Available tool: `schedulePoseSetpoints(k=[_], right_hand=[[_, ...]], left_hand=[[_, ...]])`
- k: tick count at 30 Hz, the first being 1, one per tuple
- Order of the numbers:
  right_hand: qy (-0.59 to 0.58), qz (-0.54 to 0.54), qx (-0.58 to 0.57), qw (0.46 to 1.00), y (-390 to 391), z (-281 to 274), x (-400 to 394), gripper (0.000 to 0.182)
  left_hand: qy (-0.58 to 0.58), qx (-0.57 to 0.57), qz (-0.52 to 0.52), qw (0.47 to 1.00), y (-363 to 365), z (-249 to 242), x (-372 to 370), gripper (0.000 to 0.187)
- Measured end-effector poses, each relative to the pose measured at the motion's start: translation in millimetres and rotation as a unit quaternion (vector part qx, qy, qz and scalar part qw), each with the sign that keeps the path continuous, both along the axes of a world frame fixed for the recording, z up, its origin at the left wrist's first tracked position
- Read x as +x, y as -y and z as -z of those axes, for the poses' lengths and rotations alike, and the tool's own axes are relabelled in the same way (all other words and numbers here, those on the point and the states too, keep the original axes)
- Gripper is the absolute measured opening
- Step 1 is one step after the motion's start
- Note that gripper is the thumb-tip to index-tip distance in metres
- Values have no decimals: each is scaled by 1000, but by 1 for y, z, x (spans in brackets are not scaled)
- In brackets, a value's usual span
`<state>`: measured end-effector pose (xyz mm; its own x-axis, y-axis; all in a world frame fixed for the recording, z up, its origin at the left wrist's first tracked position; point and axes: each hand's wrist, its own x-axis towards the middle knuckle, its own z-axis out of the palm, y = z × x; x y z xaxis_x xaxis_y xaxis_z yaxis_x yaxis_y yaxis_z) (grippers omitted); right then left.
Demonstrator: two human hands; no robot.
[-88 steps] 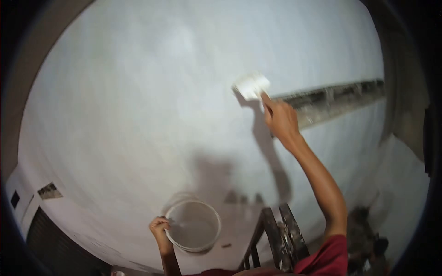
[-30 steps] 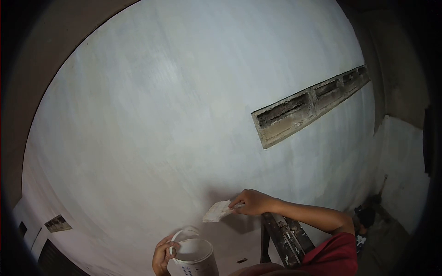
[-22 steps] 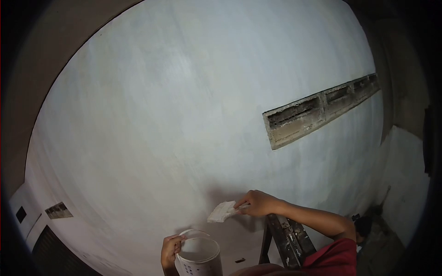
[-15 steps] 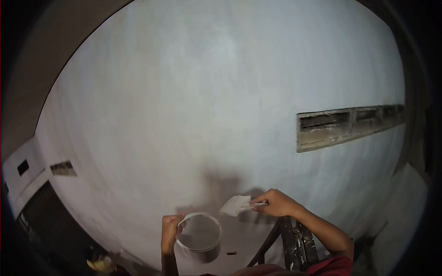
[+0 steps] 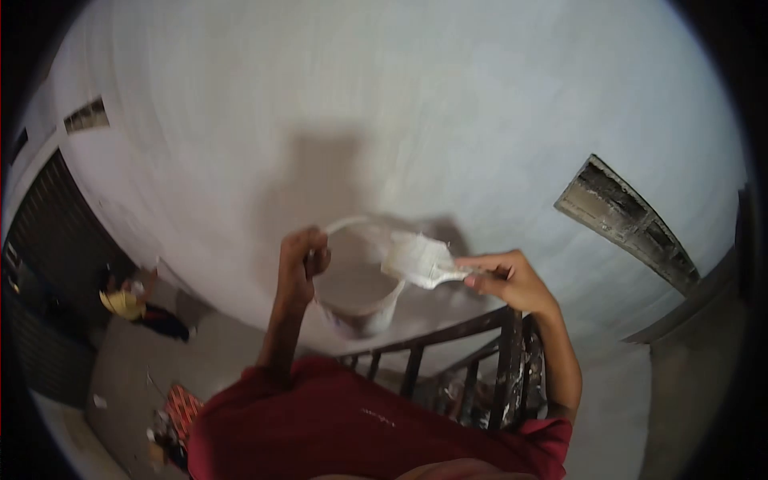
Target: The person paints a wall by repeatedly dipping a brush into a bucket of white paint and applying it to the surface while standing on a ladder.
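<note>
Down from the wall, the brush (image 5: pixel 418 260), pinched in the right hand (image 5: pixel 506 280), now hangs over the bucket (image 5: pixel 360 292) whose handle the left hand (image 5: pixel 300 264) grips, so reloading seems in hand and calls for a dip into the paint.

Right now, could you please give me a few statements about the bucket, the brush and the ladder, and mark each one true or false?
1. The left hand holds the white bucket by its handle. True.
2. The right hand grips a roller on a long pole. False: it holds a wide paintbrush by its handle.
3. The brush's bristles are at the bucket's rim. True.
4. The brush is pressed against the wall slot. False: the slot lies far off to the right of the brush.
5. A dark ladder stands below the right hand. True.
6. The person's shirt is blue. False: it is red.
</note>
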<state>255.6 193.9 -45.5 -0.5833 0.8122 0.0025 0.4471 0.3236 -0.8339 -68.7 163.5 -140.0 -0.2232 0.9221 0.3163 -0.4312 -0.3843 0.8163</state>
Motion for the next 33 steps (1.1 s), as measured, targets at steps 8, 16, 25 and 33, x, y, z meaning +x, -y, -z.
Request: schedulePoseSetpoints(k=[8,16,25,33], right_hand=[[196,-130,225,946,-4,-35,-83,31],[472,-259,282,794,-33,12,-187,18],[379,-221,178,881,-57,73,-179,27],[414,-179,158,878,-60,68,-184,27]], left_hand=[[-72,40,42,996,4,-44,-9,30],[-41,40,56,997,15,-47,2,25],[9,49,23,999,22,-32,17,24],[33,86,58,994,15,-28,11,23]])
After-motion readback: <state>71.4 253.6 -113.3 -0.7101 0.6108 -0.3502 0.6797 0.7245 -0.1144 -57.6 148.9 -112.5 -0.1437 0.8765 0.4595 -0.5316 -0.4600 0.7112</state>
